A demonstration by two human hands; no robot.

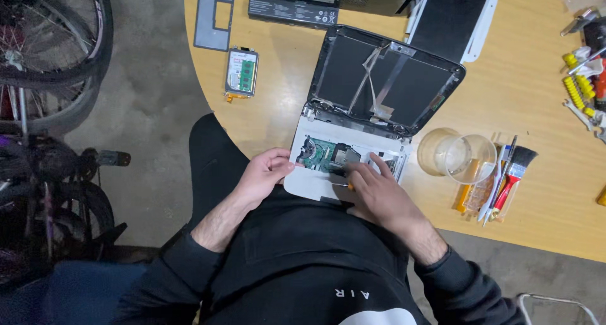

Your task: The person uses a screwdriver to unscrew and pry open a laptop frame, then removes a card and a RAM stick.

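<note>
left hand (264,173) fingers curled, pressed on the opened laptop's (344,164) left edge, bracing it at the worktop (517,91) rim | right hand (372,189) fingers pinching a screwdriver (344,176), tip on the exposed green board (319,156) | screen lid tilted back for access | clear cup (457,156), brush (514,170) just right of the laptop

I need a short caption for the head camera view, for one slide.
Left hand steadies an opened small laptop while right hand works a screwdriver over its green circuit board.
</note>
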